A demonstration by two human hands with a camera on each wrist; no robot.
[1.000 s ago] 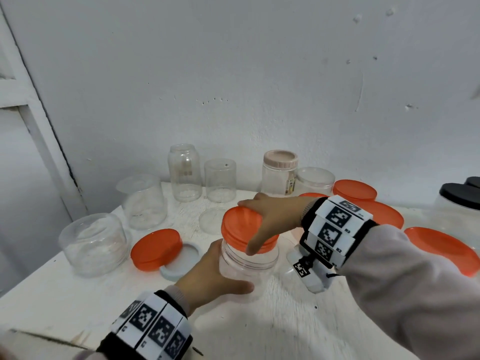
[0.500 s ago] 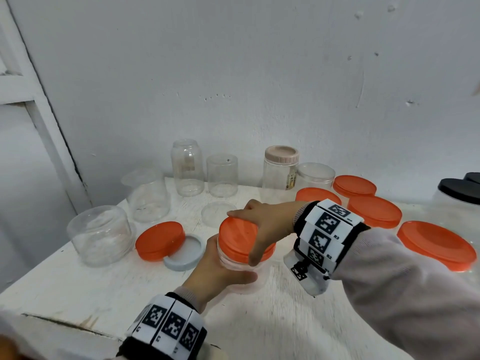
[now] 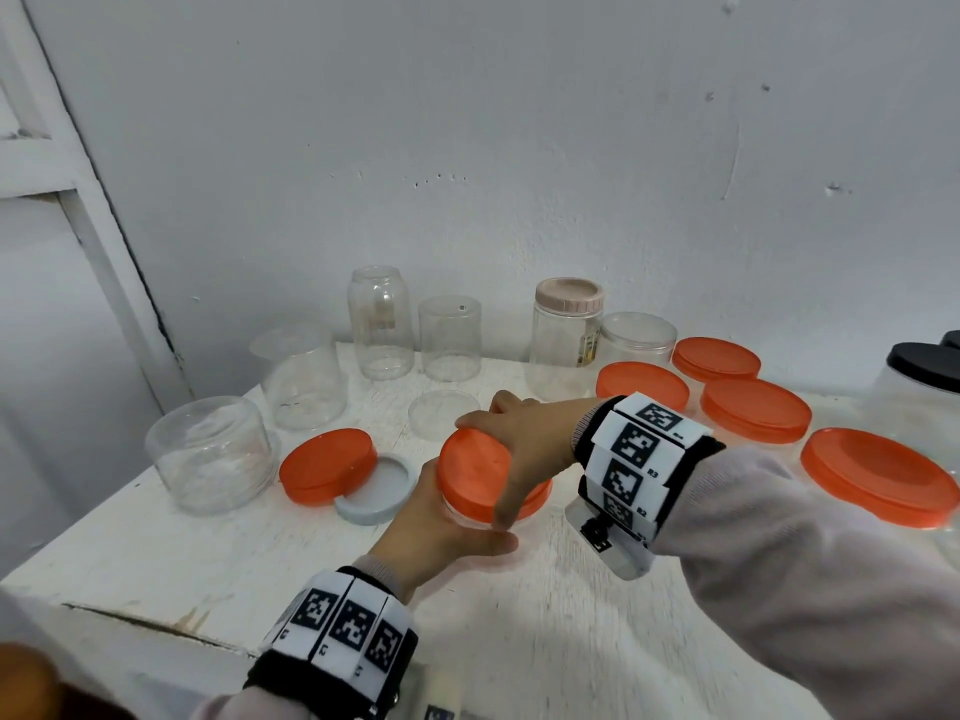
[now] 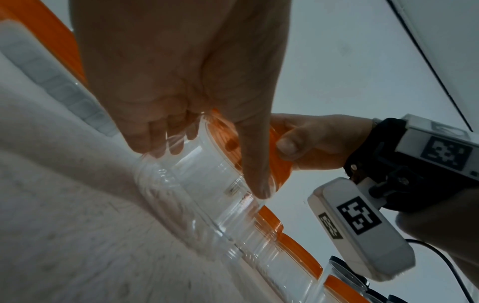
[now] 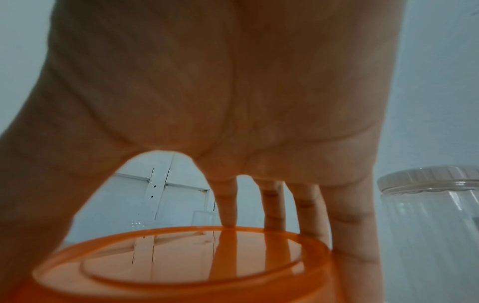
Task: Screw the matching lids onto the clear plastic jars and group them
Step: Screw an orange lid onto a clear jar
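Observation:
A clear plastic jar (image 4: 207,184) stands near the middle of the white table (image 3: 156,553), capped by an orange lid (image 3: 472,472). My left hand (image 3: 441,527) wraps round the jar's body from the near side, thumb (image 4: 255,164) laid down its wall. From the right, my right hand (image 3: 519,449) grips the lid's rim, fingers (image 5: 272,205) over the far edge and thumb on the near edge. The head view hides most of the jar behind both hands. The right wrist view shows the orange lid (image 5: 181,264) from just above.
Open clear jars stand at the left and back: a wide one (image 3: 208,454), a tall one (image 3: 382,324). A loose orange lid (image 3: 327,465) leans on a pale blue lid (image 3: 376,493). A pink-lidded jar (image 3: 566,330) and several orange-lidded jars (image 3: 756,410) stand right. The table's front edge runs lower left.
The jar and both hands look slightly lower and farther left in view. My right hand has turned on the lid, fingers reaching farther over its far edge.

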